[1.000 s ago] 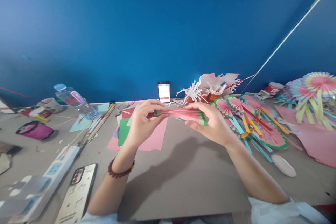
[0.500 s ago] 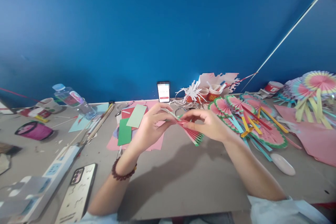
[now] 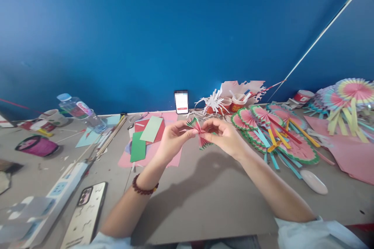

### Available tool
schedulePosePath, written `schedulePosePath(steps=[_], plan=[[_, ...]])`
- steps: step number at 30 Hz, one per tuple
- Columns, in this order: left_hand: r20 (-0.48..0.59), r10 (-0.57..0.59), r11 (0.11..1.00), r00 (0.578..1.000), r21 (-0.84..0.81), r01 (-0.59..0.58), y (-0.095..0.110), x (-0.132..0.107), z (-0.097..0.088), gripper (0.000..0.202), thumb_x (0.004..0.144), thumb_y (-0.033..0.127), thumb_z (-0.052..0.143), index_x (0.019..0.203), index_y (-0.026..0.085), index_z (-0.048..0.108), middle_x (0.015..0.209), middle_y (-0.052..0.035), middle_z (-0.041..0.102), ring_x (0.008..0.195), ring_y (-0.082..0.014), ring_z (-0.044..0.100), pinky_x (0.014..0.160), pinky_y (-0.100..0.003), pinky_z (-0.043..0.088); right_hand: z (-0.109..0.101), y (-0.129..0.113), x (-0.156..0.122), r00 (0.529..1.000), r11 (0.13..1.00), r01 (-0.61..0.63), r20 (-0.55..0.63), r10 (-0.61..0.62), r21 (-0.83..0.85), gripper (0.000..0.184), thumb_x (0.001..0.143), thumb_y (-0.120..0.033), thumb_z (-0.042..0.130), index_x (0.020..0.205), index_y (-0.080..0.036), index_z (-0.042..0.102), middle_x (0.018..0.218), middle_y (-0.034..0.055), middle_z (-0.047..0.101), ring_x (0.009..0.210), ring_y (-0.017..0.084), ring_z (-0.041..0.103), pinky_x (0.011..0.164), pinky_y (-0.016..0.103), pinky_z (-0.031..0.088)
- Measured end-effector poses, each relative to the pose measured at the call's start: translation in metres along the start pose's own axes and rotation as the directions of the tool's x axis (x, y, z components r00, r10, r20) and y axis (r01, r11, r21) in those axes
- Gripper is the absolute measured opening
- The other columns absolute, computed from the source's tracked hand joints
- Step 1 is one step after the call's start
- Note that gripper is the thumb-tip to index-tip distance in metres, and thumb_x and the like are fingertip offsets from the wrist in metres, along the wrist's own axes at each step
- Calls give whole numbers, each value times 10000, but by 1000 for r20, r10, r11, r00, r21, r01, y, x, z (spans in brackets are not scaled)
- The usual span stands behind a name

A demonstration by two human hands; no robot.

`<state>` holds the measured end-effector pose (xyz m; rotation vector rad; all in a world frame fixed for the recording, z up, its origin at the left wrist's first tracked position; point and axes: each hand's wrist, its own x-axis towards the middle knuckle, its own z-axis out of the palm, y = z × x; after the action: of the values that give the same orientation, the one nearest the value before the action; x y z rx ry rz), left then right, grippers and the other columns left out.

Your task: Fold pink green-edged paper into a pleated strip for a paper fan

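Between my two hands, above the middle of the table, is a pleated paper fan [image 3: 201,137] in pink with green edges. It is pinched at its centre, and its pleats spread out at the top and bottom like a bow. My left hand [image 3: 175,137] grips it from the left with thumb and fingers. From the right, my right hand [image 3: 223,135] pinches it near the same middle point. The fingertips cover part of the fan's centre. Left of my left hand lie a green card [image 3: 138,147] and a pale green card [image 3: 152,129] on pink sheets [image 3: 174,159].
Finished watermelon-patterned paper fans [image 3: 295,142] with ribbons lie to the right, near a white mouse-shaped object [image 3: 314,182]. A lit phone [image 3: 181,102] leans on the blue wall. On the left are a bottle [image 3: 83,111], a power strip [image 3: 62,190] and another phone [image 3: 84,216].
The pleated fan has turned from slanting down to the right to standing more upright, its pleats now showing above and below the fingers. Both hands have shifted slightly around its middle.
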<state>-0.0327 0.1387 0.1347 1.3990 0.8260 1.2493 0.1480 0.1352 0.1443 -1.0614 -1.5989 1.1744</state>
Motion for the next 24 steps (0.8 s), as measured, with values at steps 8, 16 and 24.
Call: schedulePosePath(steps=[8, 16, 24], plan=[[-9, -21, 1000, 1000, -18, 21, 0, -1, 1, 235, 723, 379, 764, 795, 167, 693, 780, -28, 689, 710, -136, 641, 679, -266, 570, 2, -2, -1, 998, 990, -58, 45, 52, 130, 277, 728, -417, 729, 867, -194, 640, 859, 16, 686, 794, 160, 625, 744, 300, 484], [-38, -14, 998, 999, 61, 16, 2, -3, 4, 226, 763, 384, 725, 823, 168, 697, 772, -28, 694, 749, -152, 667, 734, -279, 571, 6, -2, 1, 998, 966, -62, 23, 58, 252, 269, 705, -402, 762, 836, -199, 644, 849, 6, 692, 815, 159, 646, 790, 301, 501], [-47, -17, 999, 999, 42, 19, 10, -4, 8, 210, 690, 352, 787, 776, 178, 708, 772, -27, 698, 766, -161, 656, 704, -269, 547, 7, -1, 3, 999, 964, -32, -20, 39, 264, 263, 665, -401, 774, 780, -206, 641, 812, -2, 680, 803, 156, 640, 797, 314, 511]])
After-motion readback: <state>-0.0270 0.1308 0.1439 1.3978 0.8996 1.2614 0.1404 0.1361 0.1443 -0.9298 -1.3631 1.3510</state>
